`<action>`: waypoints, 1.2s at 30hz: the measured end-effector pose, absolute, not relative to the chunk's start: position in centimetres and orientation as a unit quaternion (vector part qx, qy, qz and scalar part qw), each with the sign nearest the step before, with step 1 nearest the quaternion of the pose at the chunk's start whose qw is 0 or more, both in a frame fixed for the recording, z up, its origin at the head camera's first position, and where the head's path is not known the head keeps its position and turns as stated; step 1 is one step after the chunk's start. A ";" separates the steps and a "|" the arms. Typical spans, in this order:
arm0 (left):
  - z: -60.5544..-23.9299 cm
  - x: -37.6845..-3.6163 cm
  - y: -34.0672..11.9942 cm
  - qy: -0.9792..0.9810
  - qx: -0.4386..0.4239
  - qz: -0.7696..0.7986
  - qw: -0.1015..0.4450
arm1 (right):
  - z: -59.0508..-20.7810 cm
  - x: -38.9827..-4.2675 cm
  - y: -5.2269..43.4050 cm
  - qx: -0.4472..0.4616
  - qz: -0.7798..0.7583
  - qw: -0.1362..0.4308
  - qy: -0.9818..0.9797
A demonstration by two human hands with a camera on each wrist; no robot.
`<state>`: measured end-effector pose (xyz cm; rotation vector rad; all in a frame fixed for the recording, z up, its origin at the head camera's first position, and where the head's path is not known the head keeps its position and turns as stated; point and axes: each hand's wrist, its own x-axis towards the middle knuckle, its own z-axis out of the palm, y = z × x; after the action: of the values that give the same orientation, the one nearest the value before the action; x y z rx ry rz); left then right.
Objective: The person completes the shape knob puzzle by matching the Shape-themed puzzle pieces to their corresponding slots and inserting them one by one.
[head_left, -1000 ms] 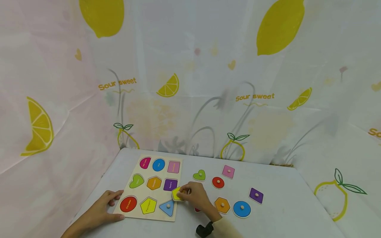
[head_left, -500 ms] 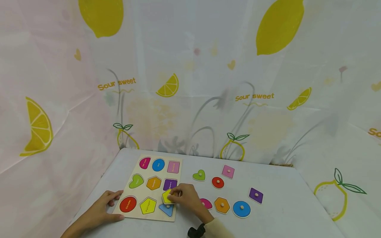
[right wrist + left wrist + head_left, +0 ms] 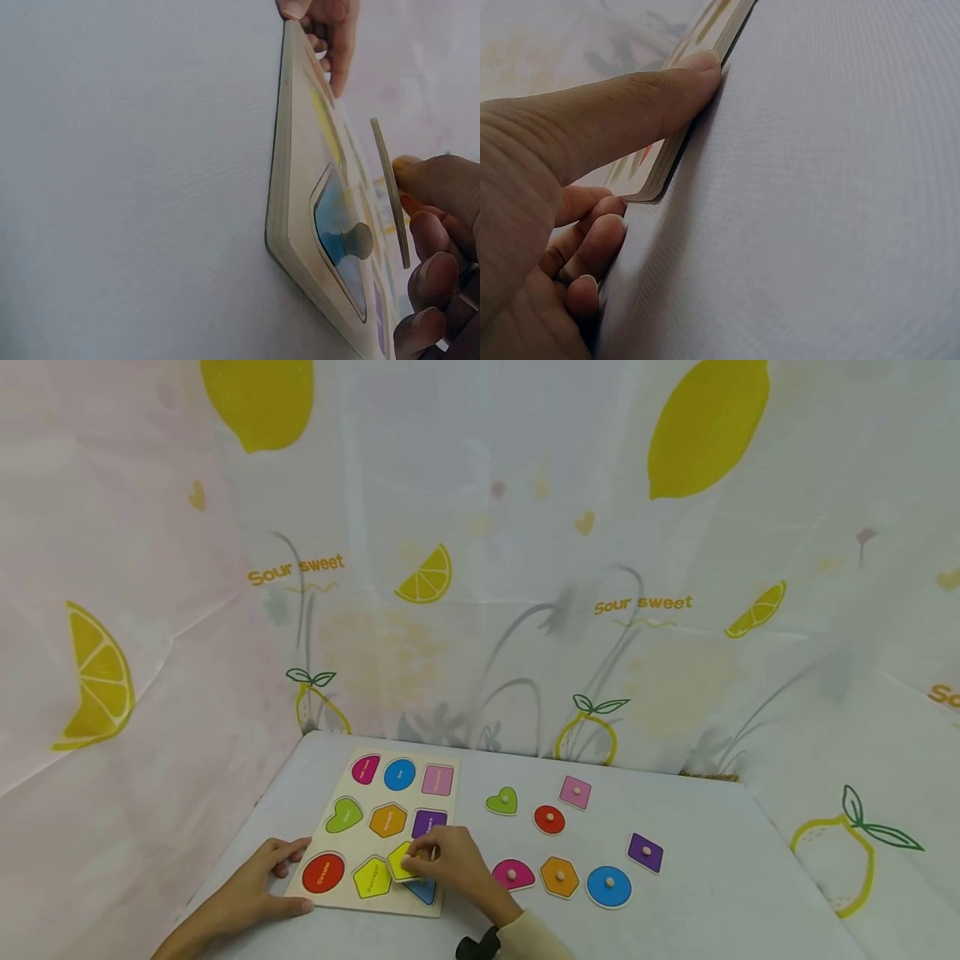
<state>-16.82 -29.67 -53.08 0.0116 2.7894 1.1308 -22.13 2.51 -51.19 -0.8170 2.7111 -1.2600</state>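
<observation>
A wooden puzzle board [image 3: 348, 847] with coloured shape recesses lies on the table's left part. At its near left corner my left hand [image 3: 258, 889] holds it, the thumb [image 3: 682, 82] along the near edge and the fingers at the left side. My right hand [image 3: 453, 864] pinches the yellow pentagon piece [image 3: 399, 863] by its knob. This piece is raised over the board, tilted in the right wrist view, and overlaps the yellow pentagon recess [image 3: 371, 880] in the head view. A blue triangle piece [image 3: 335, 217] with a knob sits in its recess beneath the right hand.
Right of the board lie several knobbed pieces: green heart [image 3: 502, 802], pink square [image 3: 575, 793], red circle [image 3: 550, 820], purple piece [image 3: 646, 852], orange hexagon [image 3: 559, 877], blue round [image 3: 609, 887] and magenta half circle [image 3: 513, 875]. A lemon-printed curtain [image 3: 480, 527] stands behind the white table.
My right hand has carried the yellow pentagon piece leftward over the board, from its right edge past the blue triangle, uncovering the magenta half circle. The left hand has stayed at the corner.
</observation>
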 end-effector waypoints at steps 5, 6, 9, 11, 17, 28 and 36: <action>-53.1 -16.7 -29.7 0.924 0.007 0.376 0.064 | -51.4 -22.0 1.7 -0.268 -0.396 0.030 0.878; -53.1 -16.7 -29.8 0.924 0.011 0.376 0.062 | -51.5 -22.0 1.5 -0.270 -0.392 0.030 0.879; -53.0 -16.7 -29.9 0.925 0.021 0.375 0.057 | -51.6 -22.0 0.9 -0.282 -0.382 0.026 0.880; -53.0 -16.6 -29.9 0.924 0.026 0.377 0.055 | -51.5 -21.9 0.5 -0.288 -0.380 0.026 0.879; -53.2 -16.8 -29.8 0.925 0.023 0.376 0.053 | -51.4 -21.5 -0.6 -0.289 -0.368 0.033 0.883; -53.0 -16.9 -29.9 0.927 0.036 0.371 0.045 | -51.2 -21.2 -1.5 -0.286 -0.335 0.016 0.897; -53.1 -16.8 -29.7 0.924 0.025 0.379 0.050 | -51.5 -21.0 -1.9 -0.275 -0.333 0.024 0.902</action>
<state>-16.77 -29.72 -53.10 0.0776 2.8138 1.1530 -21.04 -1.94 -51.49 -0.8501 2.7898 -1.0310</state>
